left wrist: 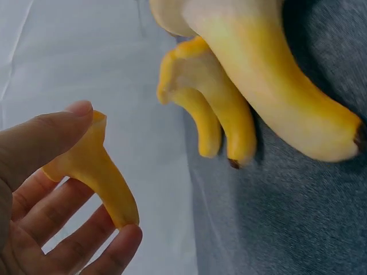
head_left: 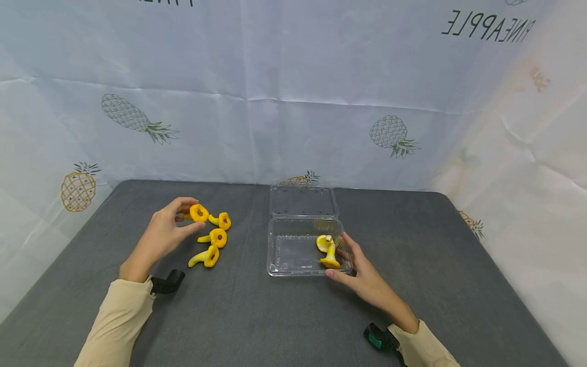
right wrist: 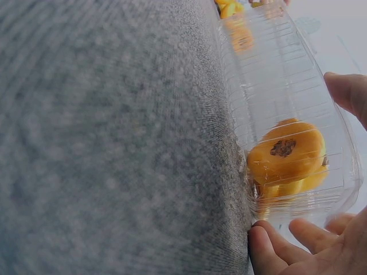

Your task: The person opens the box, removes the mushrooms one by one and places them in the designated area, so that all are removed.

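Note:
My left hand (head_left: 162, 232) pinches a yellow chanterelle mushroom (left wrist: 94, 166) between thumb and fingers, at the back of a row on the table's left. Three more mushrooms lie there: one (head_left: 224, 220) close beside the held one, another (head_left: 218, 237) in the middle, a third (head_left: 211, 256) nearest me. A clear plastic clamshell box (head_left: 293, 260) stands at the centre, lid (head_left: 303, 201) folded back. Two yellow mushrooms (head_left: 331, 261) lie together at its right end. My right hand (head_left: 367, 278) grips the box's near right corner, thumb at the front side and fingers along the right side.
The dark grey table (head_left: 247, 326) carries everything. Behind it hangs a pale cloth (head_left: 293, 61) printed with pineapples, which also covers the right side. A black wrist strap (head_left: 168, 282) is on the left wrist and another strap (head_left: 380, 337) on the right.

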A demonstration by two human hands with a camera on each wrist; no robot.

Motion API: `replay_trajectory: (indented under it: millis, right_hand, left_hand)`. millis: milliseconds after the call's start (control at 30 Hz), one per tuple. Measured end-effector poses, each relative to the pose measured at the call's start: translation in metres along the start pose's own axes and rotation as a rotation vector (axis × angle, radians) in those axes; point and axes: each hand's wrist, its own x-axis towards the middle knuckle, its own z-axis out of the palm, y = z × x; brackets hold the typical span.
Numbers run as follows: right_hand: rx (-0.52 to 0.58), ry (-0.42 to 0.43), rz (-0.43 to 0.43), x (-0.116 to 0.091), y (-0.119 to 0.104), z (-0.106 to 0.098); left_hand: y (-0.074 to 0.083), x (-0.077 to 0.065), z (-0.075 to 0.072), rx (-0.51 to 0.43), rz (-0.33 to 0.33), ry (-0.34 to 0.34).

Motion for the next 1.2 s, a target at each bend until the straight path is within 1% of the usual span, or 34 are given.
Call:
replay_trajectory:
  millis: [167, 400, 467, 700, 1000, 1200]
  right_hand:
    - [-0.001, 0.001, -0.009, 0.0, 0.001, 0.0]
    - [-0.004, 0.004, 0.002, 0.001, 0.0, 0.0]
    - [-0.001, 0.003, 0.008, 0.001, 0.0, 0.0]
    - [0.003, 0.001, 0.003, 0.001, -0.001, 0.0]
    - [-0.002, 0.002, 0.0, 0.001, -0.001, -0.001]
    - [0.002, -0.003, -0.007, 0.001, 0.0, 0.0]
  left_hand:
    - [-0.005, 0.001, 0.001, 0.018, -0.021, 0.001]
    - [-0.016, 0.003, 0.002, 0.056, -0.034, -0.024]
    - [-0.018, 0.006, 0.002, 0.07, -0.035, -0.039]
    - [-0.025, 0.015, 0.003, 0.096, -0.062, -0.127]
    - [-0.032, 0.028, 0.01, 0.124, -0.087, -0.188]
    - [-0.038, 0.031, 0.012, 0.142, -0.075, -0.217]
